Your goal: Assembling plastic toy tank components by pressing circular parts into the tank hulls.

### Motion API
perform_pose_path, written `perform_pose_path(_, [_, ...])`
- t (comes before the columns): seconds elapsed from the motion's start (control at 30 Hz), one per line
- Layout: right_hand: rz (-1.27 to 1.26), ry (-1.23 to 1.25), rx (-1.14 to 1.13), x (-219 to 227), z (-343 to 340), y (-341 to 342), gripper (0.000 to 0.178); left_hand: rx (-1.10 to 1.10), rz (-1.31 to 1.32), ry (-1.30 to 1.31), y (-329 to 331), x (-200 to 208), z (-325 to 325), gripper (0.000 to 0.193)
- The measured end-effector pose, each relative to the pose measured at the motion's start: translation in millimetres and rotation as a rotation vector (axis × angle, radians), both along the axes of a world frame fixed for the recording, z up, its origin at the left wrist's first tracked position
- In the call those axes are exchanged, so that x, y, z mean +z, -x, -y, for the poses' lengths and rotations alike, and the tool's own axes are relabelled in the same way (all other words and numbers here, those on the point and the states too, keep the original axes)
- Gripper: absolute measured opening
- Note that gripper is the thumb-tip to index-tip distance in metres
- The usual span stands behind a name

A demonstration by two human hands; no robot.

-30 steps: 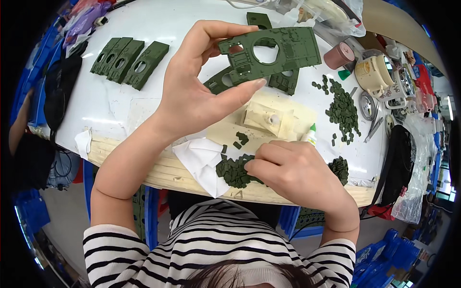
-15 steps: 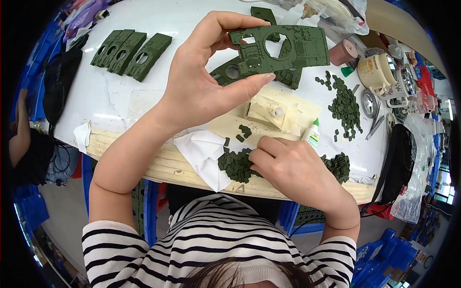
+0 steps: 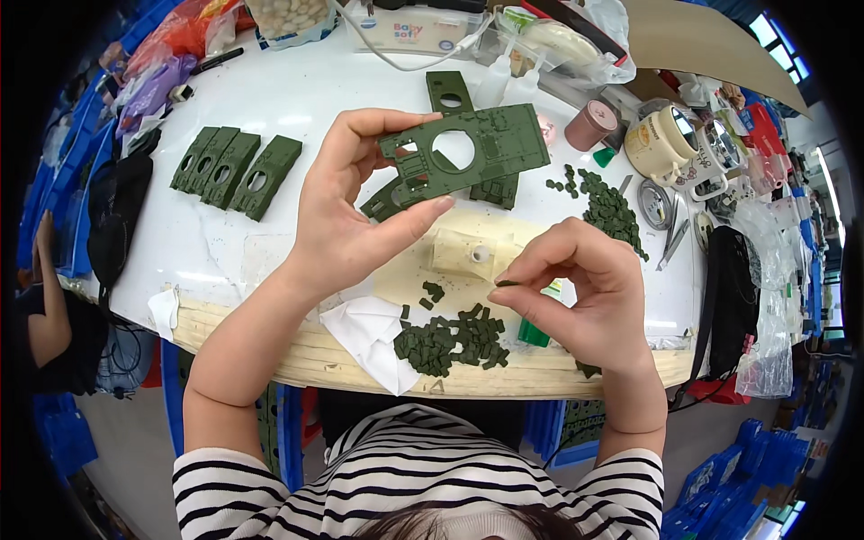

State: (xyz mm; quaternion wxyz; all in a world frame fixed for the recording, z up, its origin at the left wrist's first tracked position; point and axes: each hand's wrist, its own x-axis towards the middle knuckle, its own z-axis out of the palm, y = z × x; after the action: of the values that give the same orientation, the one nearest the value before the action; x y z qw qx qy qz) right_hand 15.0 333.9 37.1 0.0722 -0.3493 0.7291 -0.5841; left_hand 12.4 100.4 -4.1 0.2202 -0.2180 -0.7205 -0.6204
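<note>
My left hand (image 3: 351, 202) grips a dark green plastic model tank hull (image 3: 504, 148) by its left end, thumb below and fingers above. A large round hole and a smaller rectangular opening pass through the hull. Lower and to the right, my right hand (image 3: 589, 292) pinches a small dark green plastic piece (image 3: 509, 283) between thumb and forefinger, apart from the hull. Under the hands lies a heap of similar small pieces (image 3: 436, 346). A cream block (image 3: 450, 252) with a round knob sits between the hands. Behind my right hand, a glue bottle with a green cap (image 3: 533, 334) is partly hidden.
More hulls lie at the left (image 3: 256, 180) and behind the held one (image 3: 445, 90). A second heap of small pieces (image 3: 616, 211) is at the right, near tweezers (image 3: 673, 243), a pink cylinder (image 3: 591, 124) and a cream mug (image 3: 661, 142). White cloth (image 3: 364, 328) lies at the front edge.
My right hand has risen from the heap and now pinches a small piece. The view has shifted, showing more of the table's far side. My left hand still holds the hull.
</note>
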Motion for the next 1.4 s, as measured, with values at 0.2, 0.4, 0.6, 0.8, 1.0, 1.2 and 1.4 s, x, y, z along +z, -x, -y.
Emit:
perform_pose_path(0.2, [-0.242,-0.007,-0.01,-1.6,-2.7,8.8,0.026,-0.017,0.1,-0.057,-1.0,2.6,-0.3,0.058])
perform_pose_path(0.4, [0.18,0.214,-0.175,10.4,-5.8,3.2,0.01,-0.017,0.25,-0.171,-2.4,6.0,1.3,0.059])
perform_pose_path(0.6, [-0.095,0.223,-0.263,7.9,-20.5,15.5,0.01,-0.206,0.252,-0.117,-9.2,8.5,-3.8,0.058])
perform_pose_path(0.8, [0.089,0.261,-0.298,15.3,-21.1,12.5,0.013,-0.42,0.379,-0.283,-14.1,12.6,-9.3,0.061])
perform_pose_path(1.0, [0.196,0.249,-0.241,16.7,-18.7,11.9,0.012,-0.516,0.441,-0.249,-8.0,5.7,4.7,0.072])
perform_pose_path(1.2, [0.124,0.209,-0.145,3.8,-16.0,13.4,0.009,-0.569,0.681,-0.353,-19.3,15.5,-10.6,0.079])
perform_pose_path(1.4, [-0.038,0.07,-0.157,-2.2,-8.2,5.4,0.008,-0.695,0.697,-0.396,-26.4,14.6,-18.7,0.065])
